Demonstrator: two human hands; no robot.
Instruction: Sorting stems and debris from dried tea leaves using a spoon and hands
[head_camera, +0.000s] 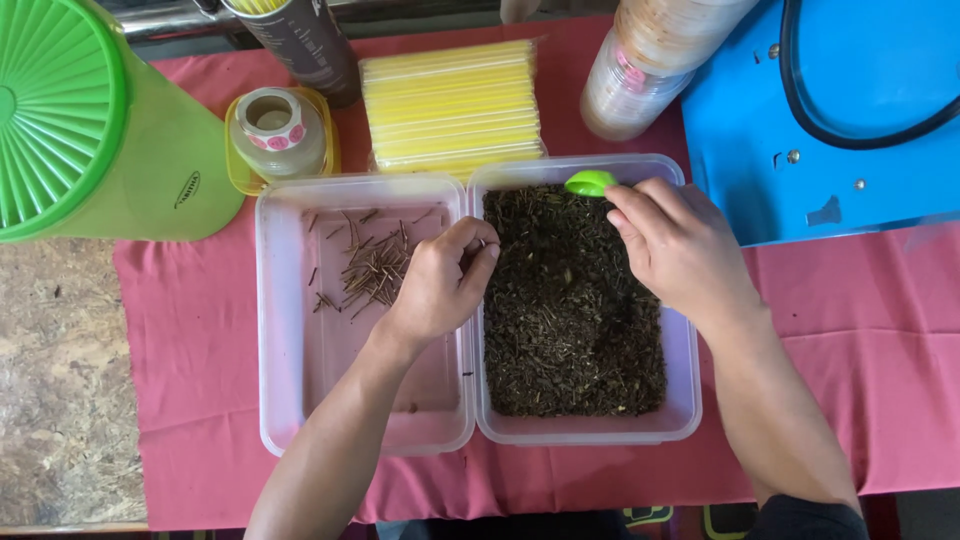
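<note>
Green jug (100, 130) far left; thin brown stems (370, 270) scatter at mixed angles in the left tray (290, 400). Left hand (440, 285) hovers at the divide, fingertips pinched together. Right tray (685, 400) holds dark loose leaf (570, 320); right hand (680, 245) grips a green scoop (590, 182) at its far rim.
</note>
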